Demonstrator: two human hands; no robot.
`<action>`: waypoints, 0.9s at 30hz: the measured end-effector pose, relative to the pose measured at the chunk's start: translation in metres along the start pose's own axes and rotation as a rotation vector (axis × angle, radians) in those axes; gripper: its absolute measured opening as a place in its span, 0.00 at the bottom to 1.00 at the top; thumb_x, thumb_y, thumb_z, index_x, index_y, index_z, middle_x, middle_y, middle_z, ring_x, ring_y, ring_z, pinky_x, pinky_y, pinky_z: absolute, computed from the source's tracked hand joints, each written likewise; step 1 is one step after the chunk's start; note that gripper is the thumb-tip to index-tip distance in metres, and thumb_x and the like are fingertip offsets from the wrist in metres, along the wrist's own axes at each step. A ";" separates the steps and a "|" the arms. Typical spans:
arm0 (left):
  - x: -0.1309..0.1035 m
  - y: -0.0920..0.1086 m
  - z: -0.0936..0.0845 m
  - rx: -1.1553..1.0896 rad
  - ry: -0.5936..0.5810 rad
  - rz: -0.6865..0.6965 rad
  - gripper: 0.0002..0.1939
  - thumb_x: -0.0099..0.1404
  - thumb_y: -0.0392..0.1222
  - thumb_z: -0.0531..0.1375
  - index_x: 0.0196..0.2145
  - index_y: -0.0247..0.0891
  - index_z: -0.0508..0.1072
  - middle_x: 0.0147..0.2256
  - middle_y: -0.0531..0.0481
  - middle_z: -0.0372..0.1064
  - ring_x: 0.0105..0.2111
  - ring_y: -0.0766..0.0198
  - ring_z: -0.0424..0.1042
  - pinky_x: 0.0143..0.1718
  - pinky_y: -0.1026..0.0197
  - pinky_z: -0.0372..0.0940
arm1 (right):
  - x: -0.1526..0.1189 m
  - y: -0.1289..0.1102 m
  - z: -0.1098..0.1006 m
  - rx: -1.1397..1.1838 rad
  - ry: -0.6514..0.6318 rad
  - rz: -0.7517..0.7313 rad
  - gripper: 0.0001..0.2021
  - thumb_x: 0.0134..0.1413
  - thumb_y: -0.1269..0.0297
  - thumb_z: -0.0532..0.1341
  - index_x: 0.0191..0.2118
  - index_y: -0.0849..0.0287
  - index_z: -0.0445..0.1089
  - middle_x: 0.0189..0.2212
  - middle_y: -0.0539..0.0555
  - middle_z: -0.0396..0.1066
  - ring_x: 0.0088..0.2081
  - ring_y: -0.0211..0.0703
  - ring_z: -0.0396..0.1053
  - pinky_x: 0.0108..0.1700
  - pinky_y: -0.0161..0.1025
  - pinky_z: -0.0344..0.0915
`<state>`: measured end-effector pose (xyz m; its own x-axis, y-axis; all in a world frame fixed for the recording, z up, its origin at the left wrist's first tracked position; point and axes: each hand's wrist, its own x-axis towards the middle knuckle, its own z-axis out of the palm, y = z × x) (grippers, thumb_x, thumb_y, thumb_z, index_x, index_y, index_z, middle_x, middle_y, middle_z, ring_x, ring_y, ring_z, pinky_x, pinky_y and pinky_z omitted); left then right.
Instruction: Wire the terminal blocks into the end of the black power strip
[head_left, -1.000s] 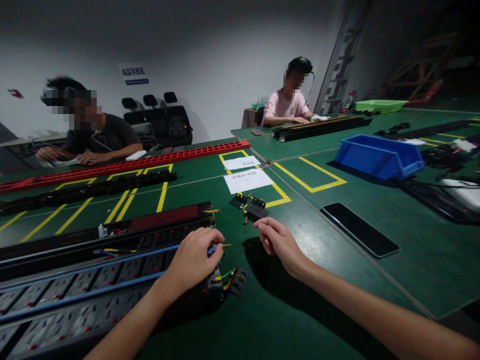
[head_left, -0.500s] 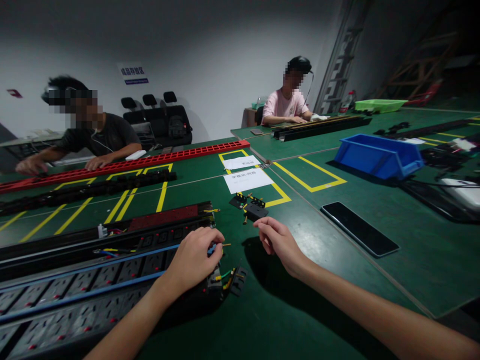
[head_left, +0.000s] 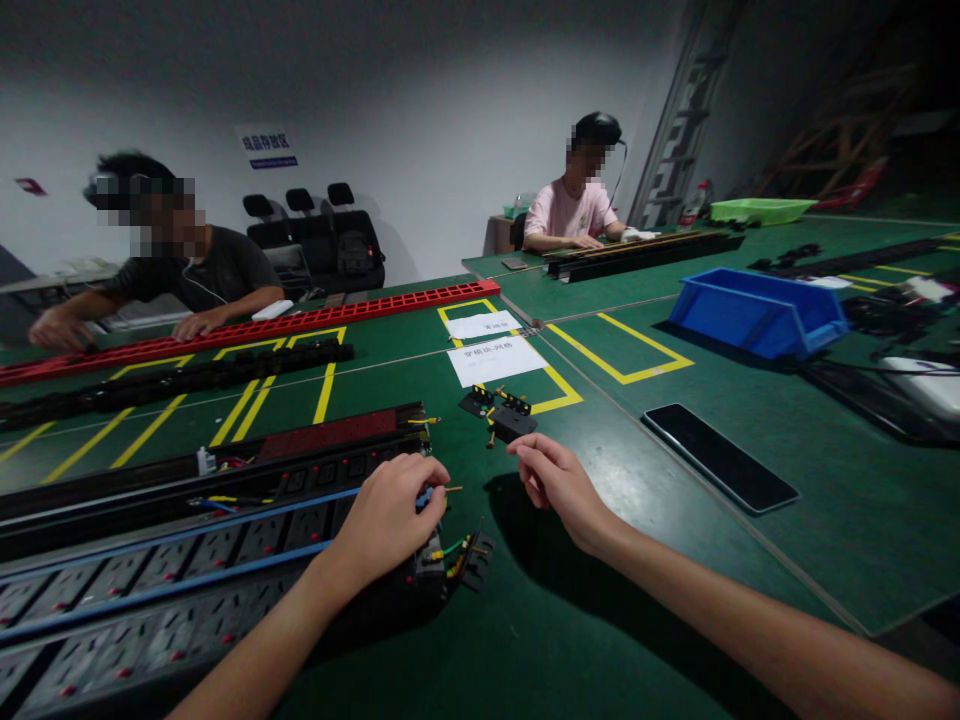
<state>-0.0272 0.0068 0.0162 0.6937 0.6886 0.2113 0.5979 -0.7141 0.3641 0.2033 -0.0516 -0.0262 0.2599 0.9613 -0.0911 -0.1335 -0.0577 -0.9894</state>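
Zero visible pose change in L hand (head_left: 394,505) or R hand (head_left: 559,490) vs a moment ago, so work on the socket strip (head_left: 180,562) looks paused. L hand's at strip's end, fingers narrow around a blue bit (head_left: 423,497) w/ brass pin (head_left: 454,489) sticking out nearby, grip unclear; R hand's above table (head_left: 555,640), near loose blk parts (head_left: 513,424), fingers loosely curled, can't tell if they hold anything small.

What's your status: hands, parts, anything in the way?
Left hand at end of the socket strips, brass-coloured pin beside it. Right hand curled above the table, grip unclear, near black parts. Phone to the right, apart from both hands.
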 end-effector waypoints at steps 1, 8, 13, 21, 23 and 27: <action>0.000 0.000 0.000 -0.004 0.001 0.001 0.06 0.67 0.35 0.55 0.37 0.40 0.72 0.36 0.50 0.74 0.39 0.57 0.72 0.42 0.53 0.64 | 0.000 0.000 0.000 0.000 0.000 -0.001 0.13 0.53 0.53 0.62 0.38 0.57 0.72 0.22 0.44 0.63 0.16 0.32 0.57 0.19 0.34 0.45; 0.000 -0.001 0.001 -0.002 -0.002 0.009 0.07 0.68 0.35 0.54 0.38 0.40 0.72 0.36 0.49 0.74 0.39 0.57 0.72 0.41 0.53 0.64 | -0.001 -0.001 0.000 -0.012 0.001 0.005 0.12 0.53 0.52 0.63 0.35 0.57 0.72 0.21 0.44 0.62 0.17 0.33 0.57 0.19 0.34 0.46; 0.000 0.000 0.001 0.003 -0.004 0.004 0.06 0.67 0.35 0.55 0.37 0.40 0.72 0.36 0.50 0.74 0.39 0.57 0.72 0.41 0.53 0.64 | -0.001 -0.002 0.000 -0.018 -0.001 0.005 0.12 0.53 0.53 0.62 0.33 0.57 0.71 0.19 0.44 0.61 0.16 0.33 0.57 0.19 0.34 0.46; 0.000 0.000 0.000 0.003 0.013 0.014 0.06 0.67 0.35 0.55 0.37 0.41 0.72 0.35 0.50 0.74 0.39 0.58 0.72 0.40 0.55 0.64 | 0.000 -0.003 0.000 -0.020 -0.004 0.012 0.12 0.52 0.53 0.62 0.33 0.56 0.71 0.18 0.44 0.61 0.17 0.34 0.56 0.19 0.34 0.46; 0.000 0.000 0.001 0.004 0.010 0.011 0.06 0.67 0.35 0.55 0.37 0.41 0.72 0.35 0.50 0.74 0.39 0.57 0.72 0.40 0.54 0.64 | 0.000 -0.003 0.000 -0.016 -0.008 0.012 0.11 0.52 0.53 0.62 0.33 0.56 0.71 0.18 0.43 0.61 0.17 0.33 0.56 0.19 0.34 0.46; 0.000 0.000 0.001 -0.001 0.002 0.005 0.06 0.67 0.35 0.55 0.37 0.40 0.72 0.35 0.49 0.74 0.39 0.57 0.72 0.40 0.53 0.64 | 0.000 -0.003 0.000 -0.014 -0.005 0.013 0.12 0.52 0.53 0.62 0.33 0.57 0.71 0.19 0.44 0.61 0.17 0.33 0.56 0.19 0.34 0.45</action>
<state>-0.0267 0.0069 0.0153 0.6956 0.6854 0.2151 0.5943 -0.7173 0.3638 0.2035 -0.0518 -0.0235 0.2530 0.9619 -0.1037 -0.1233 -0.0743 -0.9896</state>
